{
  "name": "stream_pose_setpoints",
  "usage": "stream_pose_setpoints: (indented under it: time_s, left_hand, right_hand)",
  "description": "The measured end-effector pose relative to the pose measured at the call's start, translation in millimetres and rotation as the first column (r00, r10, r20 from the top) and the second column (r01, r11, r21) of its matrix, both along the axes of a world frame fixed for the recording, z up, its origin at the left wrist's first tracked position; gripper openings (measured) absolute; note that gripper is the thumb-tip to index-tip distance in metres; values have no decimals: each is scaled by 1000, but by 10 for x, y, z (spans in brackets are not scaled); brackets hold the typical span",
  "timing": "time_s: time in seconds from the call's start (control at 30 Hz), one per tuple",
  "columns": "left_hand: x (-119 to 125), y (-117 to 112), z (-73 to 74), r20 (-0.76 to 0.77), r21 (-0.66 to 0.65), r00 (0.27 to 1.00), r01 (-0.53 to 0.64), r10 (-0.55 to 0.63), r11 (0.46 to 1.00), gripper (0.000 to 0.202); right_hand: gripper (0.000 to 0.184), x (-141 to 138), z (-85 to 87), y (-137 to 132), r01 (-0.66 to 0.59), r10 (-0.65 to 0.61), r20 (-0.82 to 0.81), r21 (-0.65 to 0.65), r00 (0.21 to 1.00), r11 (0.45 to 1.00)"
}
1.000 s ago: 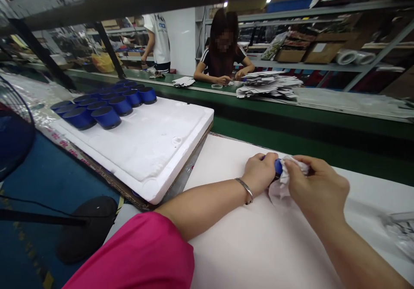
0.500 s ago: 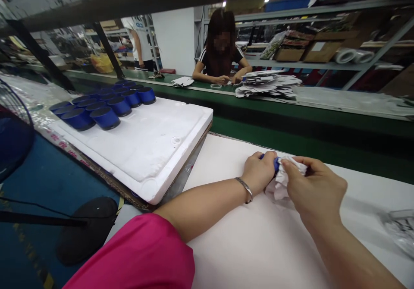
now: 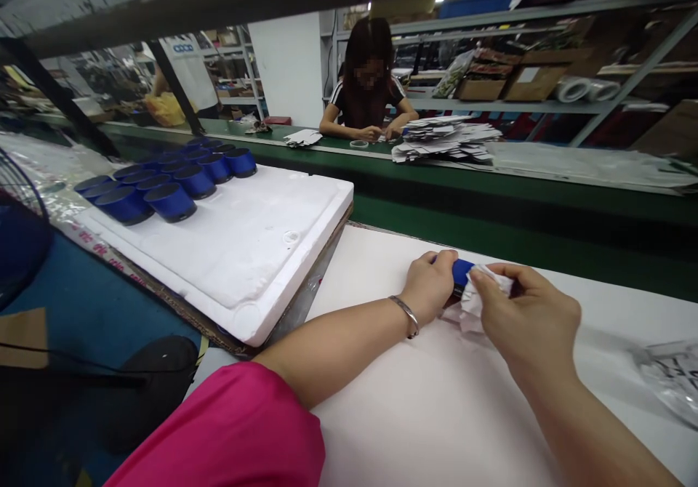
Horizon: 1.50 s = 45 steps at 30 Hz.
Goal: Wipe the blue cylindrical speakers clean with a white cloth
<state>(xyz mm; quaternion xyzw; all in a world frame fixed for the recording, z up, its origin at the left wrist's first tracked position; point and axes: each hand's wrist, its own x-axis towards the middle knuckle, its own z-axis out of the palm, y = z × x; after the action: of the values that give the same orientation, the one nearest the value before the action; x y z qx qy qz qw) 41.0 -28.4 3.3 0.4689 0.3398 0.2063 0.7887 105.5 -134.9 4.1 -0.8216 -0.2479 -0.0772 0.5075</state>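
Observation:
My left hand (image 3: 430, 283) is closed around a small blue cylinder (image 3: 461, 274), most of it hidden by my fingers. My right hand (image 3: 526, 320) pinches a crumpled white cloth (image 3: 473, 302) and presses it against the cylinder's side. Both hands rest over a white table top (image 3: 436, 400). A silver bracelet (image 3: 404, 314) circles my left wrist, and a pink sleeve (image 3: 240, 436) covers my upper arm.
To the left a white foam board (image 3: 256, 240) carries several blue cylinders (image 3: 169, 200) at its far corner. A green conveyor (image 3: 491, 189) runs behind the table. A person (image 3: 368, 80) sits across it beside a stack of papers (image 3: 447, 138). Clear plastic bags (image 3: 670, 378) lie at right.
My hands have shifted slightly left and the cloth has slid along the blue cylinder, showing more of its blue side. A standing person in white at the back has walked left.

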Motion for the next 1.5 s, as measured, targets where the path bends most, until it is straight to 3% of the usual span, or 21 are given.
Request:
stream_pose_setpoints:
  time_s: [0.13, 0.23, 0.43, 0.73, 1.03, 1.3, 1.5]
  left_hand:
    - [9, 10, -66, 1, 55, 1000, -21, 21, 998, 18]
    - [-8, 6, -74, -15, 86, 1000, -23, 24, 996, 18]
    - [-43, -10, -6, -48, 124, 998, -40, 47, 991, 23]
    - [-16, 0, -42, -44, 101, 998, -31, 35, 994, 21]
    - [-17, -30, -48, -23, 73, 1000, 5, -4, 997, 19]
    - [-41, -23, -63, -40, 171, 999, 4, 3, 985, 18]
    - [-60, -31, -35, -68, 203, 998, 3, 11, 979, 21]
  right_hand:
    - [26, -51, -38, 189, -74, 68, 172, 32, 983, 997]
    - [25, -61, -70, 170, -79, 69, 217, 38, 974, 996]
    - [32, -44, -130, 15, -7, 5, 199, 9, 980, 1000]
    - [25, 33, -106, 175, -63, 67, 265, -25, 962, 998]
    - [39, 115, -165, -196, -27, 32, 83, -58, 996, 998]
    - [26, -9, -104, 148, -125, 122, 306, -11, 944, 992]
    - [28, -40, -69, 109, -56, 55, 214, 0, 975, 998]
